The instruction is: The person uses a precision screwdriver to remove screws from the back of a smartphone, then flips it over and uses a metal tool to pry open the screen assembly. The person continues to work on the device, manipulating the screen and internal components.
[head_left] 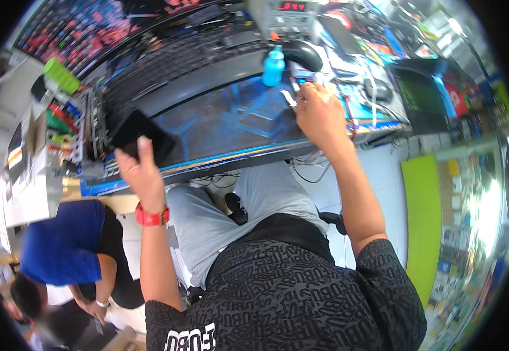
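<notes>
- Monitor (79, 40) with a red-and-blue picture on its screen, upper left of the frame
- Lime-green cylinder (61, 75), tilted, below the monitor at upper left
- Black keyboard (187, 61), top centre-left
- Bench power supply (291, 19) with a red digital display, top centre
- Light-blue squeeze bottle (273, 69), upright, upper centre
- Dark screen (419, 93) with faint green lines, upper right
- Lime-green panel (421, 228), right side
- Co-worker (61, 243) in a blue shirt, bent over, lower left

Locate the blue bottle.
In the head view, the blue bottle stands near top centre, right of the keyboard and above-left of the right hand.
</notes>
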`<state>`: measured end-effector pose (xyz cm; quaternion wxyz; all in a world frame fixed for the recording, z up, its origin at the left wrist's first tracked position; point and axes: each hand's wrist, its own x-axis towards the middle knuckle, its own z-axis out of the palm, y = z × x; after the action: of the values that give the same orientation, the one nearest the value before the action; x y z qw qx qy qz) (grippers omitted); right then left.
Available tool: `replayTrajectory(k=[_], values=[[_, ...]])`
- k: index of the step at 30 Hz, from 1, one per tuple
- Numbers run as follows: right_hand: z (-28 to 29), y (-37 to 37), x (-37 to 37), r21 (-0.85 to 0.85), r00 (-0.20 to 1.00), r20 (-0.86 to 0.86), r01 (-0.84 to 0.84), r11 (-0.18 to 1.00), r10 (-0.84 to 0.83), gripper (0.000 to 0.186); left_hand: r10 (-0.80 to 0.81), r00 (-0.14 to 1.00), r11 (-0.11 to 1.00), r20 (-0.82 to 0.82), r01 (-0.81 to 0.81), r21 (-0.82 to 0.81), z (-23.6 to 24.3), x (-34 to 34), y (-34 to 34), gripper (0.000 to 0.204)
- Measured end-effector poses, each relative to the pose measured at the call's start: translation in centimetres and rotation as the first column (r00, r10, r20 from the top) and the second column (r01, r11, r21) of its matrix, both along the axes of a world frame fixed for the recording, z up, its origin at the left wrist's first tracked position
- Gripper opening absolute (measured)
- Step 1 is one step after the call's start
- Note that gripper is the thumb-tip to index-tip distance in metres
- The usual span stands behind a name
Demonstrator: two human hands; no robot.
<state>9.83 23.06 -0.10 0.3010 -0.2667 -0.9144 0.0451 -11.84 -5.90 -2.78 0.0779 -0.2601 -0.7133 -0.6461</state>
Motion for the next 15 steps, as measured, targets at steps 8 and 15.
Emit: replayTrajectory(k=[8, 15], values=[[-0.7, 0.5, -2.5, 0.058, 0.954, 0.243, 0.166, 0.984, -0.176, 0.012, -0.138, 0.983, 0.968, 0.119, 0.109, 0.225, 0.2, -0.8, 0.0, 0.025], [-0.3, 0.0, -1.7, 0.065, 0.987, 0.058, 0.148, 0.987, -0.152, 0.012, -0.212, 0.951, 0.919, 0.225, 0.116, 0.378, -0.3, -2.4, 0.1, 0.026]])
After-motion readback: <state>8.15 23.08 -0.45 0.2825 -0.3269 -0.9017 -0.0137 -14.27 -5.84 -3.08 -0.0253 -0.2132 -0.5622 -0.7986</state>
